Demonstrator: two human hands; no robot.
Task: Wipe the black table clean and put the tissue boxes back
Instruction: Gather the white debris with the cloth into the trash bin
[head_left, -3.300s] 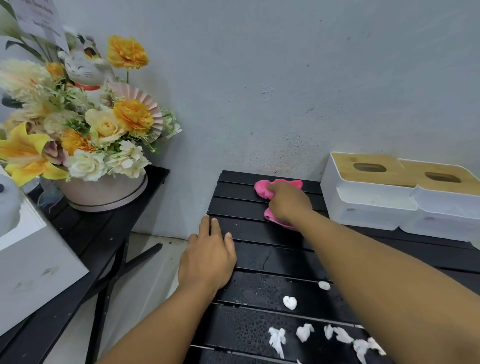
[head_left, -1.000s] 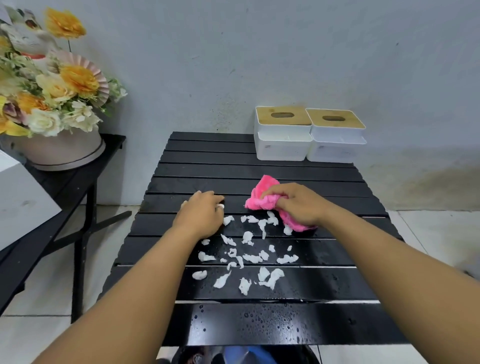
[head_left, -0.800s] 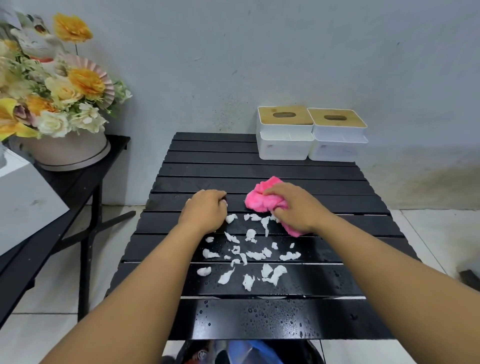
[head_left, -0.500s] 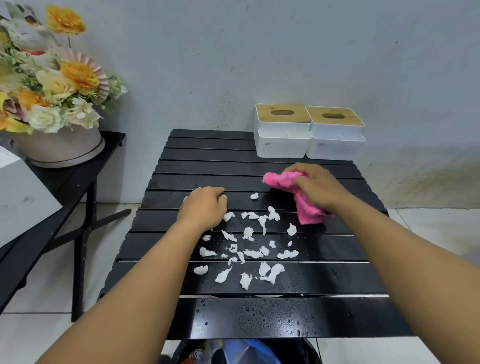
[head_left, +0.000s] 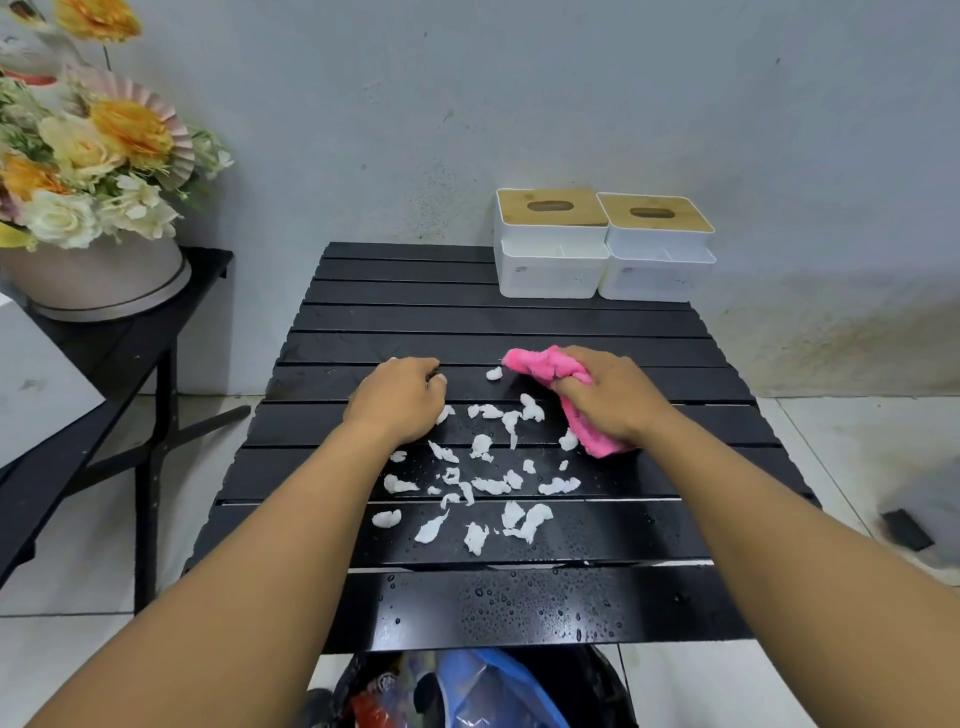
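Head view: right hand (head_left: 613, 400) grips cloth (head_left: 540, 366); left hand (head_left: 397, 402) curled, contents unclear. Wet scraps (head_left: 480, 446) mid-frame could smear into table (head_left: 467, 317) gaps.

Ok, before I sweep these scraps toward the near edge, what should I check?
1. Cloth in grip: ok; right hand holds the pink cloth on the black table.
2. Scraps gathered: not ok; white scraps lie scattered mid-table.
3. Left hand empty: cannot tell; fingers curled against the slats.
4. Tissue boxes clear of the path: ok; both at the far edge.
5. Catch below near edge: ok; bag shows there.
6. Surface dry: not ok; droplets on near slats.
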